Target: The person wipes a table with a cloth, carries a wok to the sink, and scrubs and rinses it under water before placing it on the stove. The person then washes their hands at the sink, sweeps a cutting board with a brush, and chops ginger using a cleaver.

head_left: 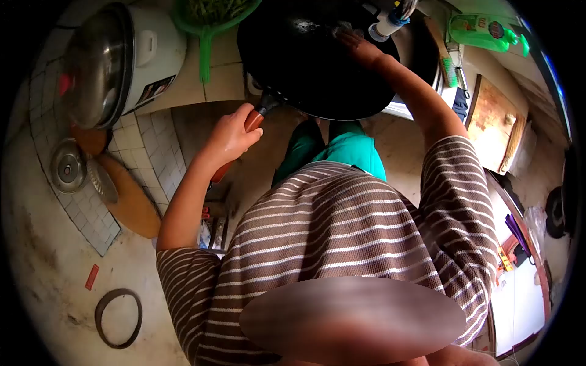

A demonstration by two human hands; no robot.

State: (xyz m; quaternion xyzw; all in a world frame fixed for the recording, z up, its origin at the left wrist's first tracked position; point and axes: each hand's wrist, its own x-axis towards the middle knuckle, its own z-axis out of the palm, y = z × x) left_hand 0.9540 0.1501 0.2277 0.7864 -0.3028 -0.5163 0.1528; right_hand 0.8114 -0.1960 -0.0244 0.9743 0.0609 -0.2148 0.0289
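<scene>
A large black wok (pixel 305 76) fills the top middle of the head view, over the sink. My left hand (pixel 235 135) is wrapped round its brown handle (pixel 255 119). Inside the wok lies my right hand (pixel 361 50), its fingers stretched out against the dark surface. A pale gleam shows near those fingertips; whether it is water or some small thing I cannot tell. Just right of this hand is a white and blue faucet head (pixel 386 27), above the wok's rim.
On the left stand a rice cooker (pixel 155 55) and a green colander (pixel 206 55) of green vegetables. To the right are a sink (pixel 421 52), a green-bristled brush (pixel 450 72), a green pump bottle (pixel 482 32) and a wooden cutting board (pixel 491 122). Lids lean at the far left.
</scene>
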